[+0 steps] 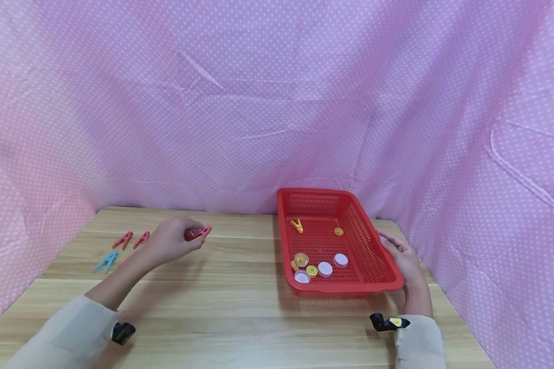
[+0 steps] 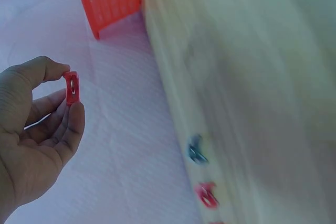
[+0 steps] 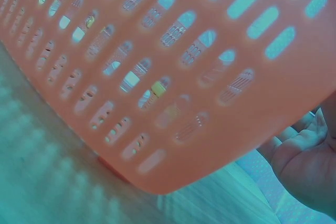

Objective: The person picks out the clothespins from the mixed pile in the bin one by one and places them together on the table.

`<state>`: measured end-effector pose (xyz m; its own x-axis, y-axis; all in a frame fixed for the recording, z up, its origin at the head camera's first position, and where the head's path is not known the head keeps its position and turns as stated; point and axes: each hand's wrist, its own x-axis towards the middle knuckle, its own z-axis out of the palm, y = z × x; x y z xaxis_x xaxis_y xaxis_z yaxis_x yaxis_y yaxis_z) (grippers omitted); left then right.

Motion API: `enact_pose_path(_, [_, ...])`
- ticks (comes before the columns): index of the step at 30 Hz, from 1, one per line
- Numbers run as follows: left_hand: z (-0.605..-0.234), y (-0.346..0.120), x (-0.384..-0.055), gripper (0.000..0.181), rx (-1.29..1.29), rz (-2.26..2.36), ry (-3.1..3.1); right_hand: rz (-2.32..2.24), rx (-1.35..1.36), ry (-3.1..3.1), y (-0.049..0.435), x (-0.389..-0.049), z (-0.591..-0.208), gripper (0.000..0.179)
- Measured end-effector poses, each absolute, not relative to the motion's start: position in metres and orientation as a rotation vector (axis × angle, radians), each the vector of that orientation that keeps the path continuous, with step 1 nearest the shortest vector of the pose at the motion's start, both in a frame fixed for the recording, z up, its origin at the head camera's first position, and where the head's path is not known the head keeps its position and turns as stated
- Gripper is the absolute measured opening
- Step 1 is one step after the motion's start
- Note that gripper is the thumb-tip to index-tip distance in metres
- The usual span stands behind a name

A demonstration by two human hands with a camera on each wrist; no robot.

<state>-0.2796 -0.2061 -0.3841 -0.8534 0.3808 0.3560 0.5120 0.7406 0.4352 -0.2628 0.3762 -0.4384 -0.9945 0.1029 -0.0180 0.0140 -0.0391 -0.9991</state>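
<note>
My left hand [image 1: 173,241] pinches a red clothespin [image 1: 203,233] between thumb and fingers, raised above the table. In the left wrist view the red clothespin [image 2: 72,88] shows end-on, with its metal spring. At the right side of a red plastic basket [image 1: 341,288], my right hand [image 1: 406,261] grips the rim from outside; the right wrist view shows part of that hand [image 3: 310,163] below the rim, its fingertips partly hidden. Inside the basket lie a yellow clothespin [image 1: 297,226], a small yellow cap [image 1: 338,231] and several white and yellow round caps [image 1: 325,269].
Left of my left forearm, two red clothespins [image 1: 122,240] and a blue clothespin [image 1: 106,261] lie on the wooden table [image 1: 231,328]. Another reddish piece is partly hidden by that arm. A pink dotted curtain [image 1: 240,102] hangs behind the table and along its sides.
</note>
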Motion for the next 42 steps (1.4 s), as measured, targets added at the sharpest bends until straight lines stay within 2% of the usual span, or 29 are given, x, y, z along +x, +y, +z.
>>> enact_pose_path(8, [-0.404,-0.25,-0.26,0.015,-0.6,-0.742,-2.724,2.229,-0.163,-2.141,0.378,-0.264,-0.438,0.05])
enact_pose_path(17, [-0.421,-0.294,-0.244,0.024,-0.45,-0.646,-2.8,2.199,-0.119,-2.136,0.377,-0.266,-0.434,0.054])
enact_pose_path(29, [-0.438,-0.304,-0.243,0.018,-0.427,-0.591,-2.836,2.25,-0.146,-2.107,0.378,-0.266,-0.436,0.045])
enact_pose_path(42, [-0.441,-0.303,-0.242,0.019,-0.411,-0.615,-2.923,2.217,-0.163,-2.145,0.378,-0.265,-0.437,0.058])
